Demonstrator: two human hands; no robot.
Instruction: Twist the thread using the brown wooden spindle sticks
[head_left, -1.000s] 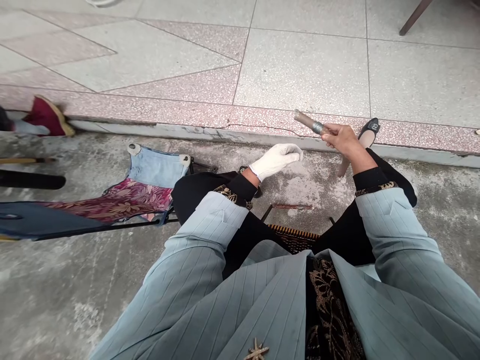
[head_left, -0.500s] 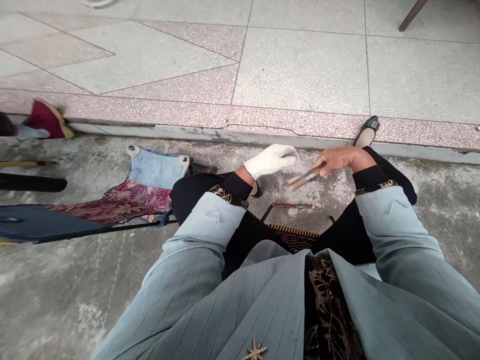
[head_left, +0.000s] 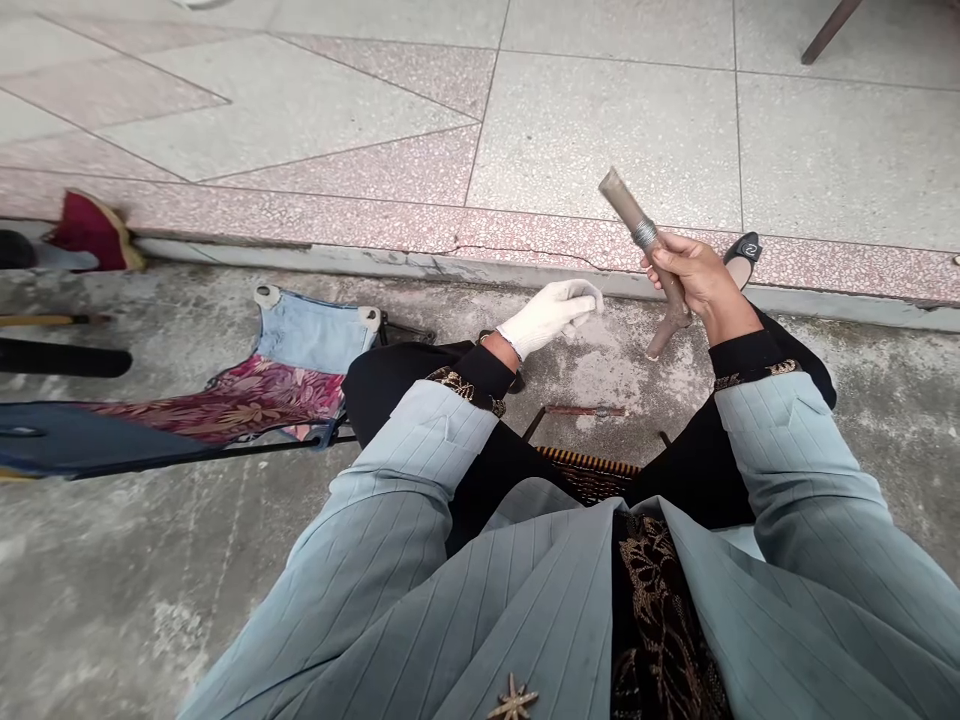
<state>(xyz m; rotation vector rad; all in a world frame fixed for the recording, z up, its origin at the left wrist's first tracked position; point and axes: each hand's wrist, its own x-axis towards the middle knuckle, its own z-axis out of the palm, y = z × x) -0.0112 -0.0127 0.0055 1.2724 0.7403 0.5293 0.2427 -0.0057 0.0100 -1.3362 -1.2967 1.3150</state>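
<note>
My right hand (head_left: 694,275) is bare and wrapped round a wire-bound wooden stick (head_left: 630,212). The stick tilts up to the left, with a paler upper end, a band of grey wire at its middle and a crooked lower end below my fingers. To the left is my left hand (head_left: 551,315) in a white knitted glove, its fingers curled in with thumb and fingertips close together. Anything between those fingertips is too small to make out. The two hands are apart. A thin brown stick (head_left: 585,411) with a wire band lies low between my knees.
A folding chair (head_left: 300,385) with patchwork fabric stands on the left. Behind it show another person's red shoe (head_left: 90,232), a dark rod (head_left: 64,358) and a yellow handle (head_left: 45,320). A tiled step edge (head_left: 375,255) runs across in front; a brown furniture leg (head_left: 831,30) stands beyond.
My right hand has turned over and lifted the stick, whose pale end swung from low left to up and away. The gloved hand has stayed nearly in place, still curled.
</note>
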